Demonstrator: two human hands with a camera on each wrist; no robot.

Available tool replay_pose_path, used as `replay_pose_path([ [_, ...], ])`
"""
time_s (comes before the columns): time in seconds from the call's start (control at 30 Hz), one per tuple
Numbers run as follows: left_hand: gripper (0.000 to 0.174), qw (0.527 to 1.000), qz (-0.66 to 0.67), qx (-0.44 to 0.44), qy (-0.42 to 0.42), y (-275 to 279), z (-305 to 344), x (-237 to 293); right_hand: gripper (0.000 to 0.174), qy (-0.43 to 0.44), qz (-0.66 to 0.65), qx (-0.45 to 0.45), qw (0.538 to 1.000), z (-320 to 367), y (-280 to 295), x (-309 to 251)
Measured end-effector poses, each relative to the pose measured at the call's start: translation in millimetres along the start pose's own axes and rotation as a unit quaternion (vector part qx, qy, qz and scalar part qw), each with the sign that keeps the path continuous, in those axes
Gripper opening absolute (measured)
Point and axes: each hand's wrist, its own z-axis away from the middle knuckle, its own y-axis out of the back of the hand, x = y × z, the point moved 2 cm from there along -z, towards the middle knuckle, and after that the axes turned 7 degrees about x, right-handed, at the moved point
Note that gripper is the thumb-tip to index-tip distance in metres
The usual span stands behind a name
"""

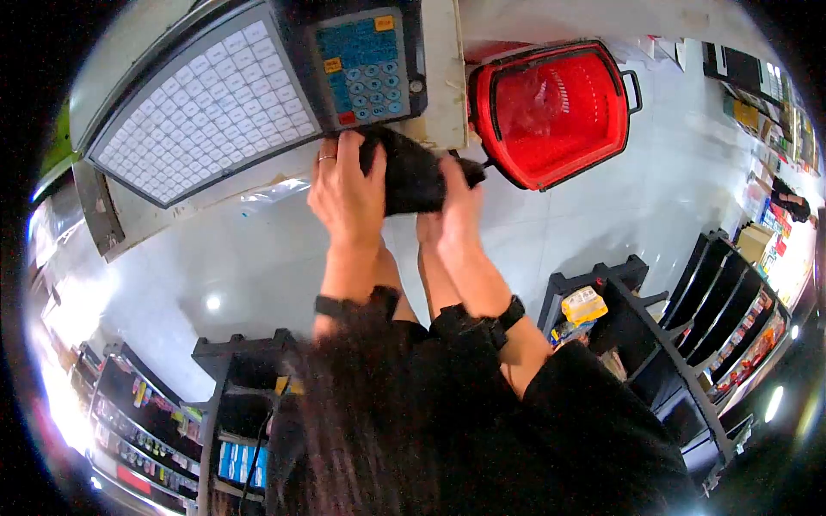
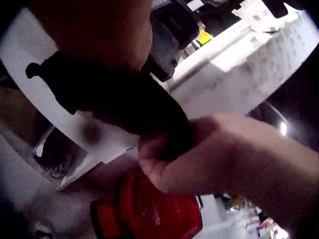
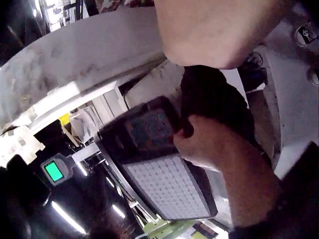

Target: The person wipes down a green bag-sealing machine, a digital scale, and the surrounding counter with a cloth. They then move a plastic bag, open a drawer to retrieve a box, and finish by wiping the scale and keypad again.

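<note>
A dark, soft cloth-like item (image 1: 413,176) is stretched between both hands in the head view. The left hand (image 1: 348,193) grips its left end, thumb on the near face. At its right end the right hand (image 1: 459,211) pinches it. The left wrist view has the dark item (image 2: 119,102) running from the left hand (image 2: 99,30) at the top to the right hand (image 2: 184,159). In the right wrist view, the left hand (image 3: 209,144) holds the item (image 3: 214,94) below the right hand (image 3: 214,35), whose fingertips are hidden there.
A machine with a keypad (image 1: 366,73) and white key panel (image 1: 211,103) stands on the counter (image 1: 443,69) beyond the hands. Right of it is a red basket (image 1: 559,116). Shelves (image 1: 637,318) with packets stand behind the person. A green-lit display (image 3: 54,171) shows beyond the machine.
</note>
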Motion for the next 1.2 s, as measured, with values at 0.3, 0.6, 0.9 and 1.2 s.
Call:
replay_pose_path([
  [0.3,0.018,0.998,0.053,0.016,0.023,-4,10,3,0.048,-0.043,-0.08,-0.111,0.99,11,-14,24],
  [0.6,0.015,0.998,0.041,0.046,-0.012,-17,18,6,0.049,0.093,-0.007,0.045,0.995,20,-27,17],
  [0.9,0.011,0.997,0.062,0.049,0.014,-18,24,-19,0.057,0.042,0.048,0.063,0.996,25,-29,40],
  [1.2,0.018,0.996,0.015,0.073,-0.041,-33,28,18,0.041,-0.021,-0.05,0.024,0.998,-6,-6,27],
])
